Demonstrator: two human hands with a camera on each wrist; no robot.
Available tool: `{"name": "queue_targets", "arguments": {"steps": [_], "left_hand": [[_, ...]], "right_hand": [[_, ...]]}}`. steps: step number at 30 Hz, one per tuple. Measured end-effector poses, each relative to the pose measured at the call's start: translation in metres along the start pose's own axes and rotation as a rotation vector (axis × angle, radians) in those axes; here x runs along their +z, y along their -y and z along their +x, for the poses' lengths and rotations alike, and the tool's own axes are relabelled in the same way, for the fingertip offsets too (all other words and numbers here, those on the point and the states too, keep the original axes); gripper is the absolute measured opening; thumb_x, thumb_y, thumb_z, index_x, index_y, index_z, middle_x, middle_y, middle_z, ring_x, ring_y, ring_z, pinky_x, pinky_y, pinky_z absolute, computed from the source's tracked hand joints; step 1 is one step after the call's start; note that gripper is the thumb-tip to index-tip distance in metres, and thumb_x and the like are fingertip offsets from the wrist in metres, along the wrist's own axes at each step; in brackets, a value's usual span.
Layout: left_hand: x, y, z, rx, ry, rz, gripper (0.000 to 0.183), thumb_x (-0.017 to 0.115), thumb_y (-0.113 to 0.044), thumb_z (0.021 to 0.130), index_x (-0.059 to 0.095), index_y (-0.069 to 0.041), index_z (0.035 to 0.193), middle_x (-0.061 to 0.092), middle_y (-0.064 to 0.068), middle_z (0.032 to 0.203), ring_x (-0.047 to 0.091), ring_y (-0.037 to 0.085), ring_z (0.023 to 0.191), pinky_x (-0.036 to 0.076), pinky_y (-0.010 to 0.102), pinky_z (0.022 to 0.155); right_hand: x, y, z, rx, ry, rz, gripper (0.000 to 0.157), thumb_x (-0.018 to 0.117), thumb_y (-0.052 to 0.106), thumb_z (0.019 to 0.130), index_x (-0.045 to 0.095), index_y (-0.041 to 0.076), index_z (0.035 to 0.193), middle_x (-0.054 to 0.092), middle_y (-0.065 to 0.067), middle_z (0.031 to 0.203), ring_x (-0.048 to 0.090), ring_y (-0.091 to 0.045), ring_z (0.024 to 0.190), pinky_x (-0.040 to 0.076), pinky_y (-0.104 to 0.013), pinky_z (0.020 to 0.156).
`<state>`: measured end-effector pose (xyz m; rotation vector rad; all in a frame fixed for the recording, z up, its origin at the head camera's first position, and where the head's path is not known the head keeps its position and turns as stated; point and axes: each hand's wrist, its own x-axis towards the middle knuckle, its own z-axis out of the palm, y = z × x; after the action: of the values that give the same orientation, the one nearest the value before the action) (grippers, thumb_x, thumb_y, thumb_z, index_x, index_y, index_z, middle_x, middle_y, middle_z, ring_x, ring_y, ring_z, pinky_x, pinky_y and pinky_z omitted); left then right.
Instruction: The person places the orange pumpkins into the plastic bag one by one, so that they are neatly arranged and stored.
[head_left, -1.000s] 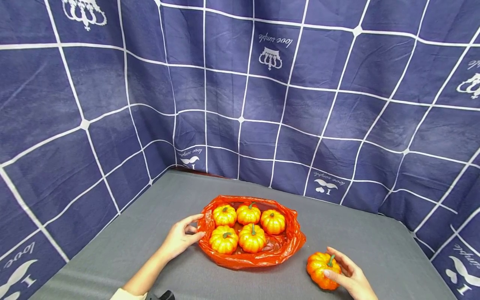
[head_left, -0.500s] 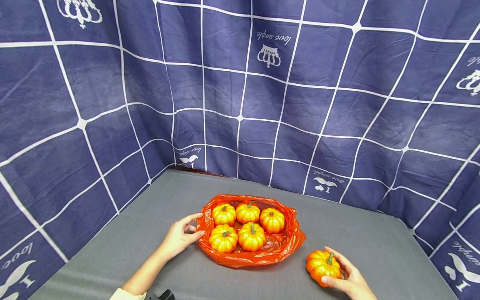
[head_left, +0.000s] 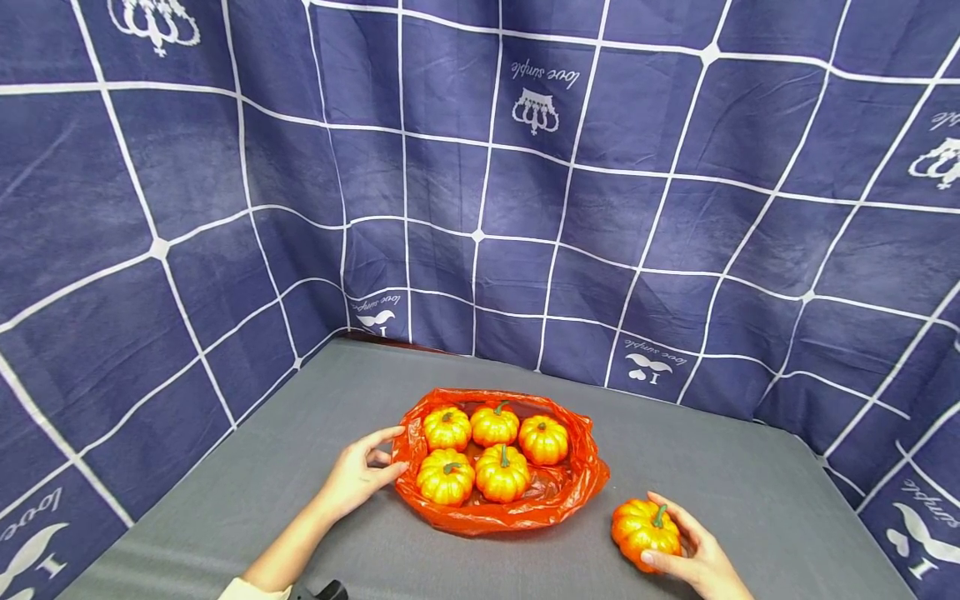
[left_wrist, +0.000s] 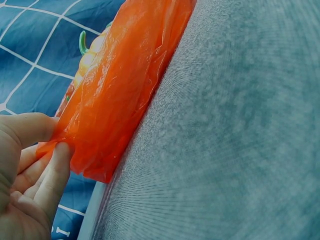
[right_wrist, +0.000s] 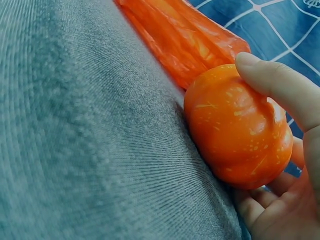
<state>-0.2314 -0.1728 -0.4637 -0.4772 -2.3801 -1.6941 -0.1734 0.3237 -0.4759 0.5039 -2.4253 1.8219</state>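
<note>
A red plastic bag [head_left: 495, 523] lies spread on the grey table with its mouth upward. Inside it sit several small orange-yellow pumpkins [head_left: 503, 474] with green stems. At the bag's left edge my left hand [head_left: 360, 475] pinches the plastic between thumb and fingers, as the left wrist view shows at the gathered bag [left_wrist: 110, 90]. To the right of the bag, my right hand [head_left: 697, 554] grips a single pumpkin [head_left: 641, 533] from its right side. In the right wrist view this pumpkin [right_wrist: 237, 130] rests on the table, my thumb over its top side.
The grey table [head_left: 360, 383] stretches around the bag on all sides. A blue cloth with white grid lines [head_left: 450, 183] hangs behind and to the left. A dark object [head_left: 330, 590] shows at the bottom edge near the left sleeve [head_left: 251, 590].
The view has shifted slightly. Both hands keep their places, the left on the bag's edge and the right around the pumpkin.
</note>
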Motion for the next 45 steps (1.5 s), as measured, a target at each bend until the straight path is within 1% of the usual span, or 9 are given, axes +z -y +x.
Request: {"name": "queue_targets", "arguments": {"steps": [4,10,12,19,25,28,33,39,45], "left_hand": [[-0.001,-0.002,-0.001,0.001,0.001,-0.015,0.053,0.076,-0.008,0.084,0.055,0.005,0.132,0.070,0.012,0.086,0.061,0.009,0.066,0.045,0.024,0.054],[0.000,-0.001,-0.001,0.002,0.008,-0.034,0.054,0.076,-0.007,0.084,0.054,0.005,0.132,0.069,0.014,0.089,0.063,0.009,0.068,0.048,0.024,0.056],[0.000,-0.001,-0.001,0.002,0.010,-0.041,0.054,0.075,-0.006,0.084,0.054,0.006,0.132,0.069,0.015,0.090,0.064,0.009,0.068,0.048,0.024,0.057],[0.000,-0.001,-0.001,-0.012,0.007,-0.047,0.054,0.076,-0.007,0.084,0.054,0.005,0.132,0.069,0.015,0.091,0.064,0.009,0.068,0.049,0.024,0.057],[0.000,-0.002,-0.002,-0.005,-0.005,-0.030,0.053,0.077,-0.009,0.083,0.056,0.004,0.131,0.068,0.017,0.097,0.064,0.008,0.069,0.048,0.024,0.055],[0.000,-0.001,-0.002,-0.004,-0.007,-0.022,0.053,0.077,-0.010,0.083,0.056,0.004,0.130,0.067,0.018,0.100,0.064,0.009,0.069,0.048,0.024,0.055],[0.000,-0.001,-0.001,-0.004,0.000,-0.038,0.054,0.077,-0.008,0.083,0.055,0.004,0.131,0.067,0.019,0.102,0.065,0.010,0.070,0.048,0.024,0.057],[0.000,-0.001,-0.002,-0.002,-0.002,-0.050,0.054,0.076,-0.006,0.083,0.055,0.005,0.131,0.064,0.022,0.110,0.064,0.010,0.071,0.047,0.024,0.055],[0.000,-0.002,-0.002,-0.004,-0.004,-0.032,0.054,0.077,-0.007,0.083,0.056,0.004,0.131,0.067,0.019,0.102,0.062,0.008,0.069,0.045,0.024,0.054]], "right_hand": [[0.000,0.001,0.001,-0.012,-0.010,-0.011,0.060,0.067,-0.011,0.082,0.046,-0.005,0.137,0.060,0.016,0.119,0.061,-0.007,0.098,0.047,-0.018,0.082],[0.002,0.010,0.003,0.121,-0.043,-0.041,0.061,0.070,-0.003,0.083,0.043,-0.009,0.138,0.059,0.016,0.118,0.059,-0.006,0.099,0.047,-0.018,0.083],[0.003,0.013,0.004,0.139,-0.045,-0.043,0.063,0.071,-0.001,0.083,0.043,-0.010,0.138,0.059,0.015,0.118,0.059,-0.006,0.100,0.047,-0.019,0.083],[-0.001,0.023,0.011,0.060,-0.015,-0.024,0.060,0.068,-0.005,0.084,0.043,-0.009,0.138,0.060,0.014,0.122,0.057,-0.005,0.105,0.046,-0.018,0.086],[-0.004,0.036,0.018,0.000,-0.030,-0.086,0.059,0.068,-0.005,0.084,0.047,0.000,0.140,0.058,0.014,0.123,0.055,-0.004,0.106,0.045,-0.018,0.084],[-0.004,0.040,0.023,-0.034,-0.026,-0.096,0.059,0.068,-0.005,0.084,0.048,0.000,0.139,0.058,0.013,0.125,0.056,-0.003,0.107,0.044,-0.017,0.085],[-0.002,0.046,0.030,-0.082,0.004,-0.067,0.059,0.067,-0.007,0.083,0.046,-0.004,0.139,0.059,0.012,0.127,0.058,-0.005,0.107,0.044,-0.017,0.087],[0.005,0.054,0.037,-0.088,0.007,-0.027,0.060,0.067,-0.008,0.082,0.047,-0.001,0.139,0.061,0.007,0.125,0.059,-0.007,0.107,0.046,-0.019,0.086],[0.014,0.062,0.045,-0.121,0.027,0.022,0.060,0.067,-0.009,0.082,0.048,0.000,0.139,0.061,0.005,0.124,0.060,-0.009,0.106,0.048,-0.021,0.085]]}}
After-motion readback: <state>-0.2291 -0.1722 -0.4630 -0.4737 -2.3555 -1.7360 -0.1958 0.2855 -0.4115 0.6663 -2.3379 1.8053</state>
